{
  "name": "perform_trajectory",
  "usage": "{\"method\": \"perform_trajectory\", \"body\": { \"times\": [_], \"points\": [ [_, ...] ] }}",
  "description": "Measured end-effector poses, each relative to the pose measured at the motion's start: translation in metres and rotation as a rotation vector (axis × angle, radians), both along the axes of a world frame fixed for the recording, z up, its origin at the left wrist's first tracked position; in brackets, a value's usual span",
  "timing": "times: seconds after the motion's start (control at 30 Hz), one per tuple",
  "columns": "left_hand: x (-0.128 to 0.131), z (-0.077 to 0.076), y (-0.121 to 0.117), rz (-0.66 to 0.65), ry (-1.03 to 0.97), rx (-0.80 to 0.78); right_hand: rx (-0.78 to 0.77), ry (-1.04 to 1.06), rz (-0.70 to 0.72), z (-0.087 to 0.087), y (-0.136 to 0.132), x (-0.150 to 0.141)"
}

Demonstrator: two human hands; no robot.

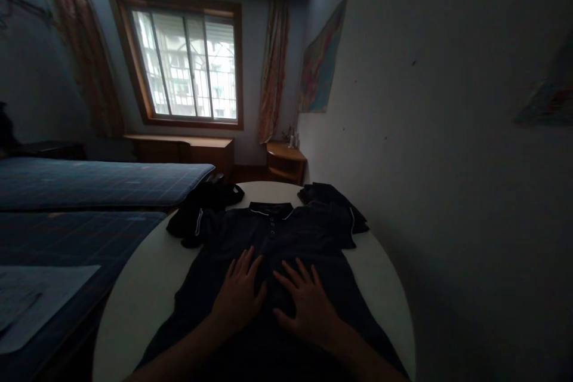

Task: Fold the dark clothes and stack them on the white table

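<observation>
Head view: with left hand (239,294) and right hand (308,305) spread over polo shirt (274,248), smooth outward gently and evenly.

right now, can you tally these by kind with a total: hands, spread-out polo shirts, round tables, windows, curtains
Left hand and right hand: 2
Spread-out dark polo shirt: 1
Round table: 1
Wood-framed window: 1
Left curtain and right curtain: 2
Total: 7
</observation>
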State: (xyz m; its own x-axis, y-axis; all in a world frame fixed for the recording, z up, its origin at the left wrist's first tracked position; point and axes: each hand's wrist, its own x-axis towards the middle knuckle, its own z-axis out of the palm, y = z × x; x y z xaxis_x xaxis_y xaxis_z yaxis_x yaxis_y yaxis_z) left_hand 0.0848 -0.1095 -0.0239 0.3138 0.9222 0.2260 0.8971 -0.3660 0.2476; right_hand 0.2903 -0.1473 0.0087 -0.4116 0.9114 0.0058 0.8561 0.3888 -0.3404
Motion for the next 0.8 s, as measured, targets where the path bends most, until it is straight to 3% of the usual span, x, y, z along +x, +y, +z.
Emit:
{"method": "perform_trajectory", "body": {
  "times": [0.17, 0.3, 0.43, 0.6, 0.8],
  "points": [
    [-0.004, -0.001, -0.033, 0.007, 0.06, -0.081, -0.068, -0.018, -0.001, -0.001, -0.026, -0.007],
    [-0.004, 0.0, -0.04, -0.003, 0.101, -0.127, -0.123, -0.029, 0.014, 0.004, -0.032, -0.008],
    [0.0, 0.009, -0.025, 0.015, 0.126, -0.152, -0.144, -0.044, 0.028, 0.01, -0.017, -0.006],
    [0.006, 0.023, 0.01, -0.001, 0.11, -0.049, -0.063, -0.043, -0.006, 0.014, 0.01, -0.007],
    [0.006, 0.017, 0.013, 0.0, 0.062, 0.044, -0.002, -0.008, -0.035, 0.01, 0.006, -0.007]
  ]
}}
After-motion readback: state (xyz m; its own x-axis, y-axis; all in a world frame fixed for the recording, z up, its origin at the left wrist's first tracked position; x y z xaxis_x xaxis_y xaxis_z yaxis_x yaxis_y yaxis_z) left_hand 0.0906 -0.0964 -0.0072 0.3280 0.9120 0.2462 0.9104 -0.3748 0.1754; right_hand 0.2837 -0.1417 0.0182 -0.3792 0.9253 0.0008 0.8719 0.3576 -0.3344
